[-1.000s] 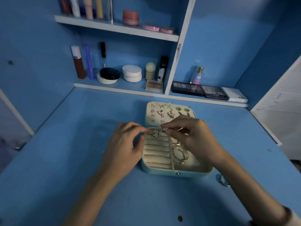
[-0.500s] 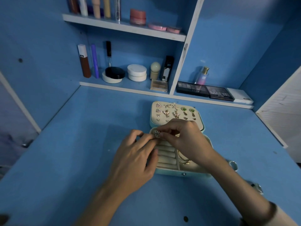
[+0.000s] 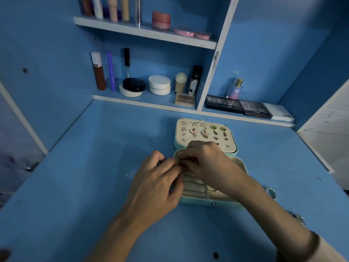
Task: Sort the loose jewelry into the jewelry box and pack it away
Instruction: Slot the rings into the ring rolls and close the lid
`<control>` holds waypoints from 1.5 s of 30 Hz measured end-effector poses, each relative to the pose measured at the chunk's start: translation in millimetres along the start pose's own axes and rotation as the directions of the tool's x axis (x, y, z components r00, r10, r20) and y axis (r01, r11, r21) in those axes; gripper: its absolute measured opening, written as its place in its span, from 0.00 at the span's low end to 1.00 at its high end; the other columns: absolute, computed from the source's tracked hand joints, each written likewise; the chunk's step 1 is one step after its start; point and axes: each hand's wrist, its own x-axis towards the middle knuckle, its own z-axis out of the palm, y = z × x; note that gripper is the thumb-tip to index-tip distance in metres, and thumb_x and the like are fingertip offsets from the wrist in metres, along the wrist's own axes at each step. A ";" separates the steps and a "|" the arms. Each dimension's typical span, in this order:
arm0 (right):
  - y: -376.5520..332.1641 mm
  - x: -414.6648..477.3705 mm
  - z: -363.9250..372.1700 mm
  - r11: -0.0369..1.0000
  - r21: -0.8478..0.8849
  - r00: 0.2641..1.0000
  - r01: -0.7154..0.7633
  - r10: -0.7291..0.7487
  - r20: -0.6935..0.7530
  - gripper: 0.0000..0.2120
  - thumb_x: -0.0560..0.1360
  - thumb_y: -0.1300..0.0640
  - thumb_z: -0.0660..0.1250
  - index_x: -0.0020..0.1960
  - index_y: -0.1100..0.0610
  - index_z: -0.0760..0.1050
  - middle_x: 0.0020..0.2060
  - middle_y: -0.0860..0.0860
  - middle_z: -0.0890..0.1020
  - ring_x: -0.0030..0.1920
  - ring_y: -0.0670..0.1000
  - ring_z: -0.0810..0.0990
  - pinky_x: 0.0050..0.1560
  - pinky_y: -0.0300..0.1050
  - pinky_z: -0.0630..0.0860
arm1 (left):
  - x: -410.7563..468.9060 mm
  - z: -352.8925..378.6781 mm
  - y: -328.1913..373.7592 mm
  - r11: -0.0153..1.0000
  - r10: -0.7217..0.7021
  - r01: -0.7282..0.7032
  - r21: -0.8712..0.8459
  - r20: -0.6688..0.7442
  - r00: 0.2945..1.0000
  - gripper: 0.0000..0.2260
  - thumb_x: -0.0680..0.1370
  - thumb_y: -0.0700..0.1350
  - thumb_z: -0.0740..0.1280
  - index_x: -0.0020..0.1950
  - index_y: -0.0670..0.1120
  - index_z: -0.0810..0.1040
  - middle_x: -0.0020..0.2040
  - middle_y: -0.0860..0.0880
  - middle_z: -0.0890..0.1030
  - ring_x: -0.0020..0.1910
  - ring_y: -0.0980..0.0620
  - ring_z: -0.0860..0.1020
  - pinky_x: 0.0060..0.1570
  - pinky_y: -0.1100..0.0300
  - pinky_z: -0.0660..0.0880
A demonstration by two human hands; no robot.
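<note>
Blue desk top (image 3: 75,186) carries all items under inspection. At the near right edge, a pale sleeve (image 3: 324,248) covers the right forearm.

The left hand (image 3: 156,186) lies against the near left corner of the open teal jewelry box (image 3: 207,202), its fingers curled inward. The box base sits at desk centre. Its left compartment holds cream ring rolls (image 3: 192,186); the right compartment holds gold-toned pieces (image 3: 212,190), largely hidden under the right wrist. One loose silver ring (image 3: 271,191) lies on the desk just right of the box, and a second, blurred metallic item (image 3: 298,218) lies nearer, beside the right forearm.

The right hand (image 3: 207,161) reaches over the base from the right. Fingertips of both hands meet above the far left corner of the ring rolls and together pinch a small gold-toned ring (image 3: 179,160), mostly covered by the fingers.

Beyond the hands, the lid (image 3: 234,140) lies open and flat, its cream panel set with rows of earrings (image 3: 204,132).

On the lower shelf (image 3: 143,104) stand tubes, stacked compacts and a small palette; further right are eyeshadow palettes (image 3: 238,107) and a perfume bottle (image 3: 236,88). The upper shelf (image 3: 143,33) holds tubes, a pink jar (image 3: 161,19) and pink compacts.
</note>
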 end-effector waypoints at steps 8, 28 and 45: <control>0.7 -0.9 0.6 0.993 -0.087 0.997 0.075 -0.071 0.039 0.10 0.69 0.68 0.64 0.44 0.59 0.82 0.35 0.52 0.75 0.38 0.53 0.75 0.37 0.46 0.73 | -0.8 0.3 -1.3 1.000 0.022 -0.022 0.007 -0.034 0.999 0.09 0.75 0.45 0.63 0.40 0.45 0.82 0.40 0.54 0.81 0.38 0.50 0.66 0.38 0.57 0.69; 50.9 -61.1 -22.4 0.981 0.064 0.942 -0.181 0.192 -0.275 0.11 0.72 0.63 0.65 0.50 0.53 0.83 0.38 0.46 0.75 0.36 0.40 0.73 0.37 0.25 0.65 | -5.0 2.9 -1.1 0.999 0.026 -0.027 0.028 0.044 0.999 0.17 0.76 0.44 0.58 0.61 0.45 0.80 0.59 0.54 0.79 0.54 0.49 0.72 0.51 0.58 0.67; 84.2 -128.6 -61.8 0.896 -0.121 0.880 -0.428 0.443 0.173 0.09 0.69 0.48 0.72 0.45 0.43 0.73 0.40 0.44 0.76 0.40 0.43 0.76 0.43 0.33 0.72 | -3.4 8.4 -2.2 0.991 0.132 -0.130 -0.027 0.078 0.988 0.20 0.76 0.40 0.54 0.66 0.47 0.73 0.65 0.54 0.76 0.65 0.49 0.69 0.56 0.53 0.67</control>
